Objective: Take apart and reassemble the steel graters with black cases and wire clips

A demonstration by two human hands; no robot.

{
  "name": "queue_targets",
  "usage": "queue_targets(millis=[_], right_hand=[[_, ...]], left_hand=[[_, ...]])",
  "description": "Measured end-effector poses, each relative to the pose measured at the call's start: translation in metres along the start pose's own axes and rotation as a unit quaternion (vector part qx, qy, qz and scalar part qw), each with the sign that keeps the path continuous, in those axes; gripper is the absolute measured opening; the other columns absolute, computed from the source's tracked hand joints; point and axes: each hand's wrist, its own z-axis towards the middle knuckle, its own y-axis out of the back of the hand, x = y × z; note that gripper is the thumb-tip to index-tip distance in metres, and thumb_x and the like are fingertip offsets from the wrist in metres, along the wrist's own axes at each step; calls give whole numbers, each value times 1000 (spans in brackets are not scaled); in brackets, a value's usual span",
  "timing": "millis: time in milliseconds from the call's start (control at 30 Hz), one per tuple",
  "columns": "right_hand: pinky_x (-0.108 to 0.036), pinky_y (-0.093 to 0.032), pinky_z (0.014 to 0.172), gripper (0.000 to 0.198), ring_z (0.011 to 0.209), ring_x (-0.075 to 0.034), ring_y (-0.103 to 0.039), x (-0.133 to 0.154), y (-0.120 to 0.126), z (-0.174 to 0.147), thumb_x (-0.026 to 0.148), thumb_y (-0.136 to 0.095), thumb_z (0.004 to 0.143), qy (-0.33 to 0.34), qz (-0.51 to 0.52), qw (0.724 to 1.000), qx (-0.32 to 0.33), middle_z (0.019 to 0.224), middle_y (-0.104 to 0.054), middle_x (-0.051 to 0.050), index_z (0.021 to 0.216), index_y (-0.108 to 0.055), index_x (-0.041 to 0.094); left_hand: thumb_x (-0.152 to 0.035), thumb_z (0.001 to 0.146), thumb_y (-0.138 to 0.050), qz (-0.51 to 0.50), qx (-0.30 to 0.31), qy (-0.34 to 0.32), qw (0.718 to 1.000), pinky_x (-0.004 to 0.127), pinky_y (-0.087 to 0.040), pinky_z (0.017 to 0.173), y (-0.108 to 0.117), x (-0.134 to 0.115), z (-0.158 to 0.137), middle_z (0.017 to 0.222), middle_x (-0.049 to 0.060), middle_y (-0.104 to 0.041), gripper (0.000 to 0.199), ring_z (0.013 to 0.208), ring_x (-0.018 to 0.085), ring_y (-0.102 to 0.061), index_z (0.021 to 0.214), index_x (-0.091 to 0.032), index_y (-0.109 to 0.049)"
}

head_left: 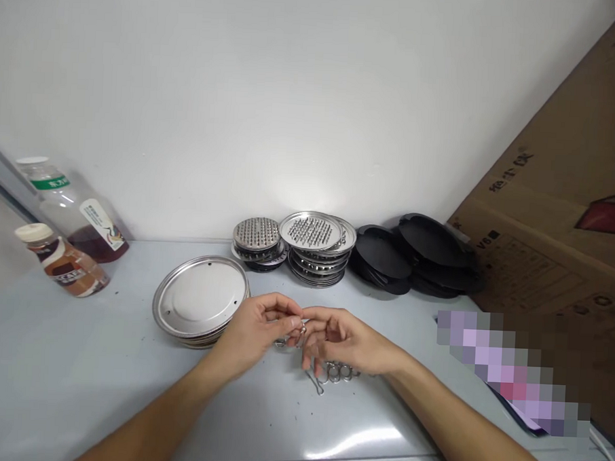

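Observation:
My left hand (263, 329) is closed in a pinch, thumb and forefinger on a small metal ring (302, 327). From the other side my right hand (346, 337) meets it, its curled fingertips around the same ring and touching the left fingertips; part of the ring is hidden. Below the right hand several loose metal rings (334, 374) lie on the table. Beside them is a thin looped metal pin (317, 384), its upper end close under the right fingers. More small metal pieces (281, 342) show partly behind the left thumb.
Round metal plates (200, 295) are stacked at left. Behind stand stacks of grater discs (256, 234) (311, 231) and black round trays (382, 253) (432, 241). Two bottles (64, 261) (91, 214) stand far left. A cardboard box (550, 268) and a blurred flat item (510, 375) are right.

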Motion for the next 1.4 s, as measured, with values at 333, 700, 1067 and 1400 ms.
queue_targets(millis=[333,700,1067,1400], right_hand=[[-25,-50,59,23,58,-12,-62,6,4,1,32,-77,77,42,-68,976,-203,68,-69,-2,90,-71,13],[-29,-57,53,33,67,-19,-69,1,-2,7,46,-70,82,56,37,981,-182,75,-68,-5,85,-63,14],[-33,-60,52,39,62,-19,-70,-2,-2,8,46,-77,76,1,138,984,-116,70,-66,-2,90,-59,14],[-36,-61,64,53,66,-16,-68,-5,-1,10,26,-88,63,17,155,980,-123,78,-64,1,108,-62,15]], left_hand=[[-28,79,-68,47,-32,25,998,27,-44,74,1,-1,0,85,3,-70,15,79,15,-60,91,-19,-72],[-29,79,-68,13,23,63,998,28,-43,81,-7,1,-2,89,2,-69,15,85,16,-59,88,-18,-71],[-32,77,-71,143,-15,-29,989,32,-53,85,-5,1,1,109,4,-63,17,93,20,-65,91,-24,-77],[-29,89,-57,334,-116,-155,923,26,-50,72,-9,11,-2,84,-1,-71,11,78,16,-65,88,-24,-66]])
